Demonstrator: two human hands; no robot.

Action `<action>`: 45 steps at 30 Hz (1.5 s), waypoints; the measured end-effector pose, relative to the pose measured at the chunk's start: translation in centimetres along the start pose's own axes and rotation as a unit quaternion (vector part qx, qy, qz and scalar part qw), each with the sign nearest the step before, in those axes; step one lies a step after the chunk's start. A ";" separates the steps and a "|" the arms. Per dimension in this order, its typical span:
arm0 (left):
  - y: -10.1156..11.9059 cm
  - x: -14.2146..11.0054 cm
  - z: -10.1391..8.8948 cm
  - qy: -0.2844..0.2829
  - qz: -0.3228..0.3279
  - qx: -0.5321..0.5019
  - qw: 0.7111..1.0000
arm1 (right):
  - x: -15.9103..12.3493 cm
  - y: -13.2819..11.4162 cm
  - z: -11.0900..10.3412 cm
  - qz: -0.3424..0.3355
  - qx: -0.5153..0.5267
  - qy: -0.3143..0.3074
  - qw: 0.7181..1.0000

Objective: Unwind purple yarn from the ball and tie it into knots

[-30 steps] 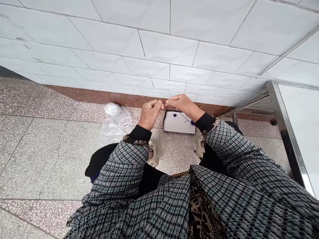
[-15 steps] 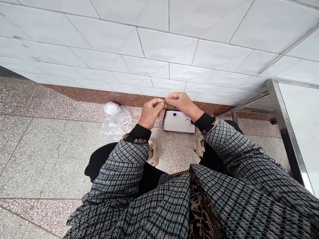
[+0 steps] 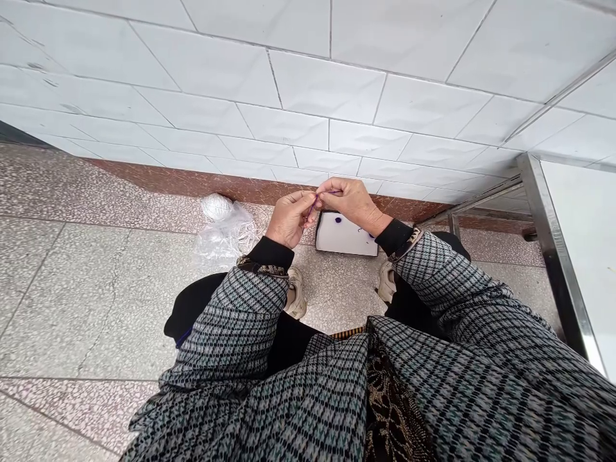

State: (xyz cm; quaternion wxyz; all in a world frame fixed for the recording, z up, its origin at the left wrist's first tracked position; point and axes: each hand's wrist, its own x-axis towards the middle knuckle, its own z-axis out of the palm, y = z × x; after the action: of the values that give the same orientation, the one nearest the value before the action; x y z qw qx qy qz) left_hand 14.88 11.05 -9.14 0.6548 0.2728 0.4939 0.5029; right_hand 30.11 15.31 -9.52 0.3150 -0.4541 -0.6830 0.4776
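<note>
Hands [image 3: 289,220] [image 3: 355,204], pinched closed, hold purple thread [image 3: 314,203] above speckled floor [image 3: 139,308] near tiled wall [image 3: 327,86].

Tray and surroundings: the tray [image 3: 344,242] is resting on the floor [image 3: 125,295] before the wall [image 3: 308,90], one small clump [image 3: 338,219] sitting at its far left. The yarn ball [image 3: 216,207] is lying to the left, a plastic bag [image 3: 215,244] sitting on its near side; a table [image 3: 577,224] is standing to the right.
</note>
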 end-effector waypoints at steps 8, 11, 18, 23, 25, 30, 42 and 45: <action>-0.4 0.3 -0.1 0.015 0.030 0.038 0.999 | -0.3 -0.5 -0.5 -0.034 -0.140 0.006 0.990; -0.4 0.6 -0.3 0.016 0.032 0.054 0.998 | -0.3 -0.7 -0.5 -0.032 -0.169 0.003 0.985; 0.0 0.5 -0.2 0.037 0.027 0.058 0.997 | -0.2 -1.4 -0.9 -0.007 -0.222 0.042 0.974; 0.0 0.4 -0.3 0.014 0.041 0.080 0.996 | 0.2 -1.2 -1.4 0.008 -0.228 0.068 0.971; 0.0 0.5 -0.5 0.024 0.059 0.084 0.994 | 0.3 -1.0 -1.6 0.023 -0.176 0.059 0.982; -0.5 1.0 -1.0 0.026 0.074 0.129 0.988 | 0.2 -0.4 -1.5 0.085 0.031 -0.044 0.995; 0.0 0.8 -0.2 0.063 0.072 0.086 0.992 | -0.2 -0.5 -3.3 0.137 -0.035 -0.066 0.988; 0.1 0.6 -0.1 0.089 0.075 0.080 0.990 | -0.2 -0.7 -4.4 0.120 -0.060 -0.044 0.990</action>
State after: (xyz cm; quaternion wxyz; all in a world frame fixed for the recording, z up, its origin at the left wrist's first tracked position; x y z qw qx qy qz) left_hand 14.74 11.59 -9.28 0.5445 0.3144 0.5670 0.5321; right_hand 33.74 16.60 -7.36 0.1967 -0.5293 -0.6642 0.4898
